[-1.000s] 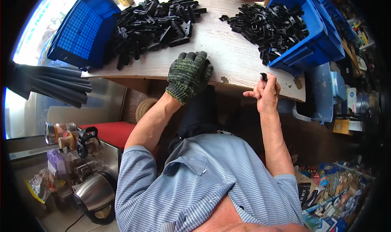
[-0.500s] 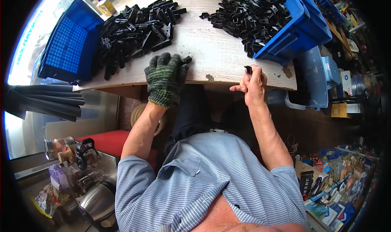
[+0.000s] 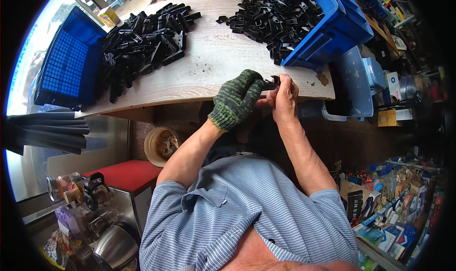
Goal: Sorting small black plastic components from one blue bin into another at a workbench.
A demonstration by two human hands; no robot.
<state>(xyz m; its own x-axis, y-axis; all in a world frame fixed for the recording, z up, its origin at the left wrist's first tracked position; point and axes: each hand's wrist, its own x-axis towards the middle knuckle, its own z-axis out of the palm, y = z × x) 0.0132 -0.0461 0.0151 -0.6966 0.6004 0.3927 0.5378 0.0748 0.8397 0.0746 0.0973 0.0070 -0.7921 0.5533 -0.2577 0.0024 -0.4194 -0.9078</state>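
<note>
My left hand [image 3: 237, 99], in a green and black knitted glove, is closed on a black plastic piece [image 3: 269, 85] at the near edge of the table. Bare, my right hand [image 3: 286, 97] pinches a small black plastic part [image 3: 275, 79] between thumb and finger. The two pieces meet or nearly meet between my hands; whether they are joined I cannot tell. On the left of the tabletop lies a heap of long black plastic pieces [image 3: 147, 40]. A heap of smaller black plastic parts [image 3: 273, 21] spreads across the right.
A blue crate [image 3: 66, 57] lies tipped beside the left heap. Another blue crate [image 3: 327, 38] lies tipped by the right heap on the pale wooden table [image 3: 213, 47]. Below it on the right is a translucent blue bin [image 3: 363, 90]. A round bucket [image 3: 151, 147] stands on the floor.
My left hand has moved right, from the table's middle to my right hand, carrying a black piece. My right hand still pinches its small part. The whole view has shifted slightly.
</note>
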